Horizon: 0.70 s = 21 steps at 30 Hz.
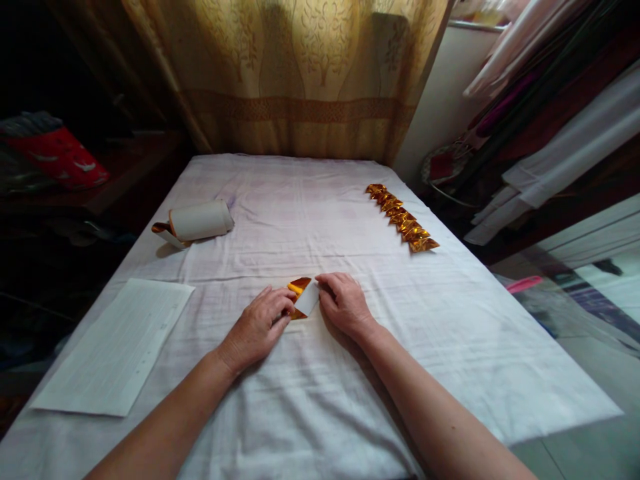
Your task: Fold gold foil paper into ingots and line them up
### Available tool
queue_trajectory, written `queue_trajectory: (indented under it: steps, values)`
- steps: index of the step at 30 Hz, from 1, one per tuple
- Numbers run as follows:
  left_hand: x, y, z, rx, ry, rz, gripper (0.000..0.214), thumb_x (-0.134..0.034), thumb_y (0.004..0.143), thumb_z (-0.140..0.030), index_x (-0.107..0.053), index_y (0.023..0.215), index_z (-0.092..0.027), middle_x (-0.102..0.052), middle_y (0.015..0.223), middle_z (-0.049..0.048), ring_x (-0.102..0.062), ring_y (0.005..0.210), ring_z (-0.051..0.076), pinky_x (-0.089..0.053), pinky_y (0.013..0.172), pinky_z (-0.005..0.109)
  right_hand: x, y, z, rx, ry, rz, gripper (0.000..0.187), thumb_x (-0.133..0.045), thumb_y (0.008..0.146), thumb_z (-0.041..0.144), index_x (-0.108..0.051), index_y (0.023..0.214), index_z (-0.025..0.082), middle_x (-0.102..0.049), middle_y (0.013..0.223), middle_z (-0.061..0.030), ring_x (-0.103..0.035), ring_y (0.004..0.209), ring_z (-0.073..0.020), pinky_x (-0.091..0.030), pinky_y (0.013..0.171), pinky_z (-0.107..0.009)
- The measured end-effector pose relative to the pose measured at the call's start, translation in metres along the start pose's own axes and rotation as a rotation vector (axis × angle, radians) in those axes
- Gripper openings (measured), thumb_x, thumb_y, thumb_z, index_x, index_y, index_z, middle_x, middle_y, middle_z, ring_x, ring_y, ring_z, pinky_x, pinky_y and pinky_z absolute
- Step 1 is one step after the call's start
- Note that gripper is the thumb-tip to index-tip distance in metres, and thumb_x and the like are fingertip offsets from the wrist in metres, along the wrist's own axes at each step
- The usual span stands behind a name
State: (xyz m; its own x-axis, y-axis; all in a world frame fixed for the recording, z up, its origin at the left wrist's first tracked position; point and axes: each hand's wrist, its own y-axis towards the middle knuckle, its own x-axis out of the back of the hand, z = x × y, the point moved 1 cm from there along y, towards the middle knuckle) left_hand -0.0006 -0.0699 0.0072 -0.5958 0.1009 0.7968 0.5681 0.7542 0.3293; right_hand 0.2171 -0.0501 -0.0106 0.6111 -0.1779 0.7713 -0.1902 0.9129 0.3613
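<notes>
- Right now both of your hands meet at the near middle of the white cloth [320,200], on a small foil piece [301,287]. It is gold on one face and white on the other, and it lies on the cloth partly folded over.
- Your left hand [257,327] has its fingers curled in, with thumb and fingertips closed on the piece's left edge and the heel of the hand resting on the cloth.
- Your right hand [345,303] is bent much the same way, its fingertips closed on the white flap at the right edge. I cannot tell whether its thumb sits under the flap.
- Foil this thin likely takes a crease at once, so uneven pressure from the two hands could set the fold crooked, and it would be hard to undo.
- The cloth is loose and wrinkled. If you drag your fingertips, it may bunch under the piece and shift the edges out of line.
- A hard pinch at a corner could tear or scuff the gold face.
- The row of folded gold pieces [403,218] lies well apart at the far right, the paper roll [200,220] at the far left, and the flat pale sheet [117,343] by your left forearm. A wide sweep of that arm could push the sheet off the edge.
</notes>
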Motion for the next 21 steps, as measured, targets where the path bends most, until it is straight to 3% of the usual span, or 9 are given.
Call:
queue_trajectory:
  steps: [4,7,14,21]
  values:
    - [0.004,-0.002,0.006,-0.023,0.104,-0.064,0.014,-0.053,0.089,-0.012,-0.062,0.094,-0.022,-0.06,0.129,0.0094,-0.053,0.123,0.024,-0.046,0.106,0.046,0.002,-0.001,0.002,-0.031,0.038,0.032,0.041,-0.053,0.071,0.008,-0.067,0.108,0.021,-0.071,0.098,-0.0068,-0.061,0.094,-0.0246,-0.044,0.084,-0.039]
    - [0.009,-0.003,0.011,-0.02,0.206,-0.113,0.015,-0.055,0.09,-0.014,-0.066,0.093,-0.023,-0.06,0.126,0.0084,-0.055,0.118,0.025,-0.046,0.101,0.046,0.003,-0.001,0.0,-0.012,0.098,0.052,0.045,-0.051,0.068,0.005,-0.066,0.107,0.021,-0.071,0.097,-0.0053,-0.061,0.094,-0.0232,-0.044,0.086,-0.038]
    - [0.012,-0.004,0.012,-0.03,0.337,-0.093,0.012,-0.059,0.089,-0.018,-0.069,0.088,-0.024,-0.069,0.095,0.0043,-0.06,0.092,0.023,-0.047,0.086,0.04,-0.003,-0.003,0.0,0.073,0.124,0.042,0.027,-0.058,0.08,0.009,-0.068,0.1,0.023,-0.071,0.095,-0.0043,-0.062,0.091,-0.021,-0.043,0.082,-0.035]
    - [0.009,-0.009,-0.001,-0.001,0.372,-0.05,0.019,-0.048,0.093,-0.016,-0.066,0.092,-0.021,-0.07,0.095,0.0068,-0.062,0.09,0.023,-0.049,0.086,0.04,0.009,-0.002,0.009,0.244,-0.113,0.035,0.015,-0.063,0.088,0.019,-0.074,0.093,0.027,-0.069,0.097,-0.0048,-0.057,0.091,-0.0207,-0.04,0.084,-0.036]
